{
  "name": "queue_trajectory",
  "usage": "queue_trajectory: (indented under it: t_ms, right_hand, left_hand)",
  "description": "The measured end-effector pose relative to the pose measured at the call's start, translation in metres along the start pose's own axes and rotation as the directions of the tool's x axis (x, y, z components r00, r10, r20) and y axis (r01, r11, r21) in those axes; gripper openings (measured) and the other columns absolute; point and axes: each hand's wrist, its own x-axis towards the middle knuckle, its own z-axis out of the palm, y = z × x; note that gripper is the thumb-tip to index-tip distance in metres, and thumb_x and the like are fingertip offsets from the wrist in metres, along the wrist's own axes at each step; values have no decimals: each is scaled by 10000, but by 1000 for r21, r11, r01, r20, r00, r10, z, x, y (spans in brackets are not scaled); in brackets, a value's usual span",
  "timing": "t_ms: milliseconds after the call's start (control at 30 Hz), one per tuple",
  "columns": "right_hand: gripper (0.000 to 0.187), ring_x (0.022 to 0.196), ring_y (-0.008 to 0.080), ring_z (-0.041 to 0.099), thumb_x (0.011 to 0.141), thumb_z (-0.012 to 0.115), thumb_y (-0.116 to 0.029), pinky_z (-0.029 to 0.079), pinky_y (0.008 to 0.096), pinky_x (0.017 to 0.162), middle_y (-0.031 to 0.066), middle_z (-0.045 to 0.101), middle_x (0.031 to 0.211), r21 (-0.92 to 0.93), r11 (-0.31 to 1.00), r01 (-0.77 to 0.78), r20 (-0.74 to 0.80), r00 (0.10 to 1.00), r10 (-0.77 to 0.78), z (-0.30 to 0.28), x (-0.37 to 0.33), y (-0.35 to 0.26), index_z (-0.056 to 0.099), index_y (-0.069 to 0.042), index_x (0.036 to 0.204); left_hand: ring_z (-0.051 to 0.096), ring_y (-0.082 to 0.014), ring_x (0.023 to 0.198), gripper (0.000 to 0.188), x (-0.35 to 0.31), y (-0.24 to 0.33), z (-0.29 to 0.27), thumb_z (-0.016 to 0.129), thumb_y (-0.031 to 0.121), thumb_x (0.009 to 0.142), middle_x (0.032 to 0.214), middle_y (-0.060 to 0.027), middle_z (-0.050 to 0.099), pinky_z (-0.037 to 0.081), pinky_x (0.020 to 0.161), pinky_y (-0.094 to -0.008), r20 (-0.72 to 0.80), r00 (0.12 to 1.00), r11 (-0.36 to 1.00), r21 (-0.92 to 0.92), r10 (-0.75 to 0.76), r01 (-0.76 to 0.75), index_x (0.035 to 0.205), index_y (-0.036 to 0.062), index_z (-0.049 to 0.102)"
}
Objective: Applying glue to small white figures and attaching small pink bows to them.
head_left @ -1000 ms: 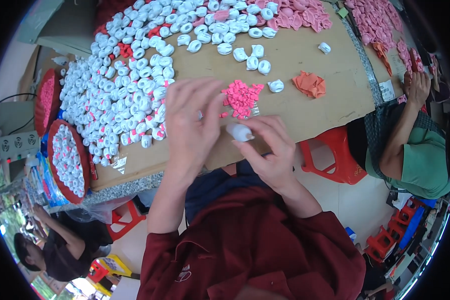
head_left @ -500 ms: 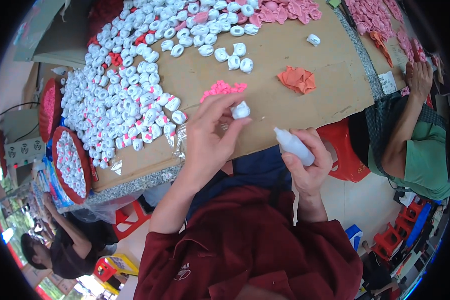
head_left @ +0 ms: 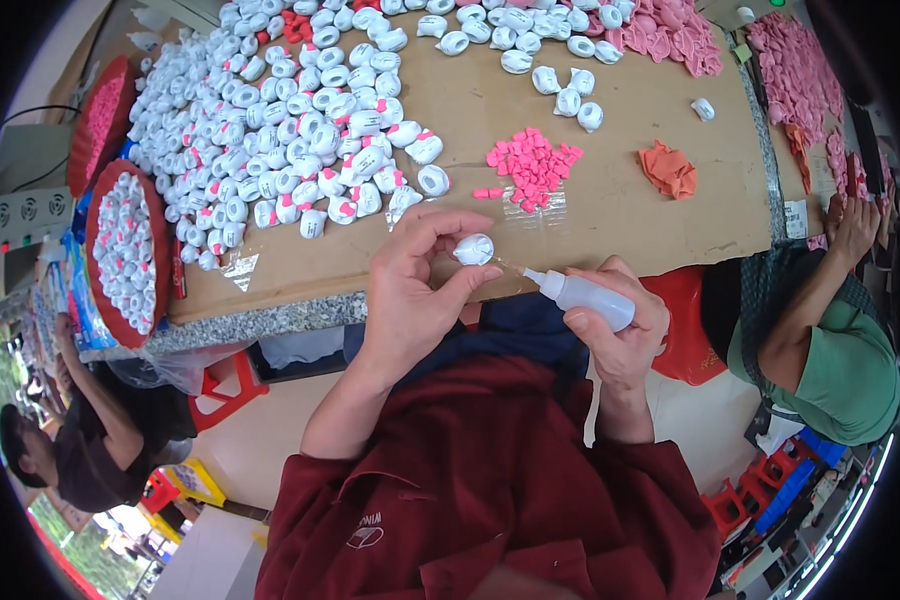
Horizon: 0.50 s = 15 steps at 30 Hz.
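Note:
Between the thumb and fingers of my left hand (head_left: 416,275) is a small white rounded piece (head_left: 473,249). My right hand (head_left: 625,325) is wrapped round a translucent white squeeze bottle (head_left: 592,299). Its narrow nozzle points left at the white piece, and the tip is close to it. Just beyond my hands, a small heap of bright pink pieces (head_left: 532,166) lies on the cardboard. Many white pieces (head_left: 300,140), some with pink parts on them, spread over the table's left side.
Cardboard (head_left: 610,225) covers the stone-edged table. Crumpled orange material (head_left: 667,171) lies right of the pink heap. Soft pink pieces (head_left: 673,35) are piled behind. Red trays (head_left: 155,250) stand at the left edge. A person in green (head_left: 820,370) sits at right, another in dark clothes (head_left: 95,440) at left.
The bottle's nozzle and the white piece have come closer together. My view has shifted, so the table's things appear further right and the pink heap is no longer behind my left hand.

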Motion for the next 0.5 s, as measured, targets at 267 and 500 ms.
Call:
queue_trajectory:
  t_ms: [267, 500]
  right_hand:
    - [309, 621, 124, 506, 628, 747, -45, 381, 227, 541, 71, 593, 699, 12, 1000, -12, 36, 999, 12, -1, 1, -3, 640, 37, 906]
    - [327, 619, 105, 465, 691, 715, -162, 330, 208, 545, 44, 536, 681, 8, 999, -41, 5, 999, 41, -1, 2, -3, 637, 50, 928]
  left_hand:
    - [521, -121, 891, 378, 0, 0, 0, 637, -158, 669, 1010, -51, 463, 460, 801, -250, -2, 1000, 999, 48, 2, -2, 1007, -18, 543]
    - [524, -119, 884, 382, -2, 0, 1, 640, -154, 670, 1008, -50, 464, 456, 796, -246, -38, 999, 999, 37, -4, 6, 1013, -19, 538]
